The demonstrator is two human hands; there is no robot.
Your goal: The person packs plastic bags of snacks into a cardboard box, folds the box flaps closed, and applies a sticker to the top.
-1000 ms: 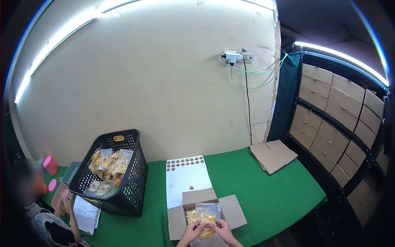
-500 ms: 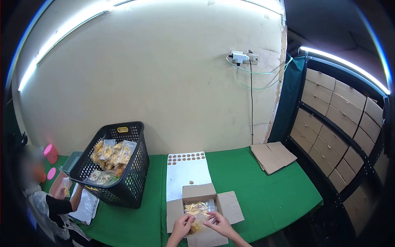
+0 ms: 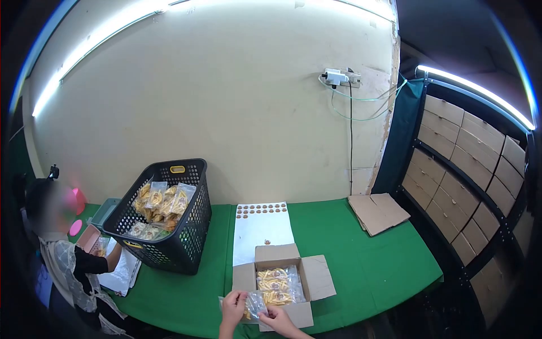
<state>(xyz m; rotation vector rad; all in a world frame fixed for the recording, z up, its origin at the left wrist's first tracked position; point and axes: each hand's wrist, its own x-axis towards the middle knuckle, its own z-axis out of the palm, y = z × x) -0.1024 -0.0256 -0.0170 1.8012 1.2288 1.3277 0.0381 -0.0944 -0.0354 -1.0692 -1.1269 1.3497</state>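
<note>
My left hand grips one side of a clear plastic snack packet with yellow pieces in it. My right hand pinches the packet's other side. Both hands are at the near left of an open cardboard box, and the packet hangs over its front left corner. Inside the box lie several similar packets of yellow sticks with small round stickers. Behind it, a white sheet carries rows of round brown stickers, with one loose sticker lower down.
A black basket of snack packets stands to the left. Beyond it a co-worker reaches toward a pink tray. Flattened cardboard lies on the green table at right. Shelves of boxes rise beyond the table.
My hands have moved left with the packet, from over the box's front to its near left corner, uncovering the packets inside. The view has shifted slightly.
</note>
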